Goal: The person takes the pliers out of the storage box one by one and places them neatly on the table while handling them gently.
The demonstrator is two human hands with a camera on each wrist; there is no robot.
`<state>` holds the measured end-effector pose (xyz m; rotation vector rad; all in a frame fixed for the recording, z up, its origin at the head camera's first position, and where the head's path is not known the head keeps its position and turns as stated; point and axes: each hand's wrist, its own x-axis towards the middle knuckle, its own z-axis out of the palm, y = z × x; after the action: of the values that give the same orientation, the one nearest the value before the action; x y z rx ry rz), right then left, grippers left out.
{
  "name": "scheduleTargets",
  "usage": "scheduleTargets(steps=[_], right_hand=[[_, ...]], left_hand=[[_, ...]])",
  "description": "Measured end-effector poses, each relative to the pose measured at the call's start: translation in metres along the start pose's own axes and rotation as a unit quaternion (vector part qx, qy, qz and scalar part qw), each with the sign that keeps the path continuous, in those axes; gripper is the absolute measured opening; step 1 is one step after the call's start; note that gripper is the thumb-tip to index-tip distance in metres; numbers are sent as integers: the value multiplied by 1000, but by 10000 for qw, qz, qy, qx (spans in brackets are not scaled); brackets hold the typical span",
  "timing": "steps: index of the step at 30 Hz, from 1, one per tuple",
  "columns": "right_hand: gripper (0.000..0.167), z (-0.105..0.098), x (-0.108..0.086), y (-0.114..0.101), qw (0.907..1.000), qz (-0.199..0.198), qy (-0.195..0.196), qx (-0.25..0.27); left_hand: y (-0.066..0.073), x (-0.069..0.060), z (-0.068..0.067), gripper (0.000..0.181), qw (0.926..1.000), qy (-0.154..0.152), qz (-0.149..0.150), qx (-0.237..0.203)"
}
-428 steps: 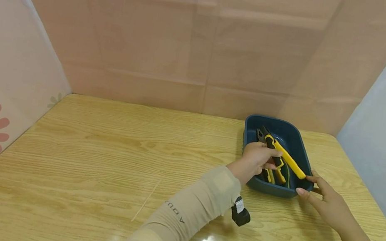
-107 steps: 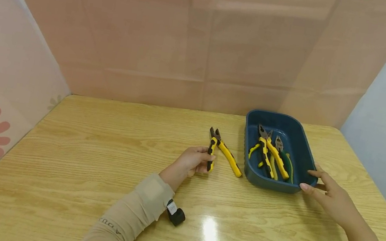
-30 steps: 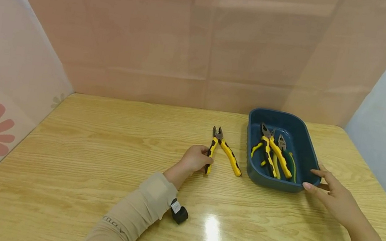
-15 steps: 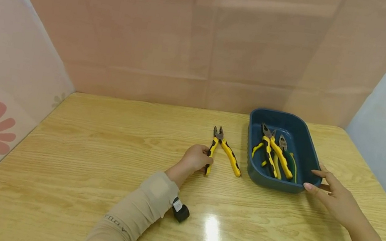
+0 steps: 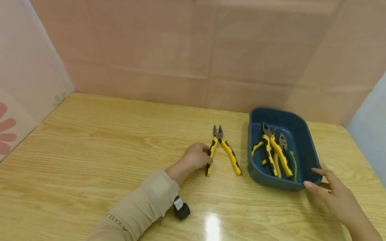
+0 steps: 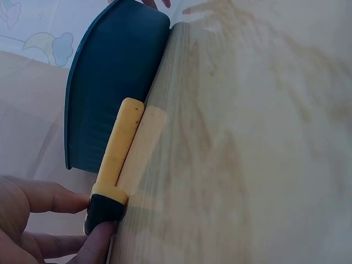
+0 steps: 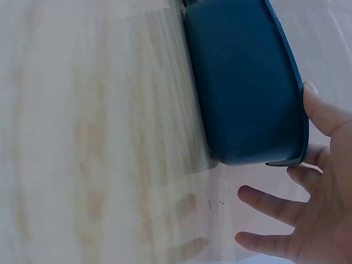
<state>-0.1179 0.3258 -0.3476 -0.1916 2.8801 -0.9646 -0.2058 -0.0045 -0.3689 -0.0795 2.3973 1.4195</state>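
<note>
Pinching the left handle of the loose pliers (image 5: 229, 152) between thumb and fingers, the left hand (image 5: 197, 158) is reaching in from the near left. The pliers are lying on the wooden table (image 5: 76, 161), just left of the blue box (image 5: 274, 183), with their tips pointing to the far side and their two handles spreading apart toward the near side. The right hand (image 5: 330, 197) is gripping the box at its near right corner, the thumb touching the rim; in the right wrist view the two lowest fingers are standing spread and free of it. Inside the box, yellow-and-black pliers (image 5: 281, 157) and a green-handled pair (image 5: 289, 155) are lying close together.

The step in hand seems to be positioning the loose pliers on the tabletop. A light, low pinch is probably serving best here: only the left handle is being held, so a sideways tug is likely to be twisting the tool or opening it wider. The right handle is ending near the box wall, so any shift rightward is calling for care. Gentle pressure is suiting the box, since leaning on one corner is risking a tilt.
</note>
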Motion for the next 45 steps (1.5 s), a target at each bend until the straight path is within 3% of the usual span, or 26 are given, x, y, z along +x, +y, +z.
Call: scheduleTargets(steps=[12,28,45], right_hand=[[58,0,0,-1,10000,-22,15,9],[59,0,2,-4,10000,-39,-30,-38],[59,0,-2,-4,10000,14,-56,-34]], left_hand=[[0,-1,-2,38,9998,22,66,192],[4,-8,-6,47,9948,41,545,862],[11,-14,-2,46,9917,-402,1003,699]])
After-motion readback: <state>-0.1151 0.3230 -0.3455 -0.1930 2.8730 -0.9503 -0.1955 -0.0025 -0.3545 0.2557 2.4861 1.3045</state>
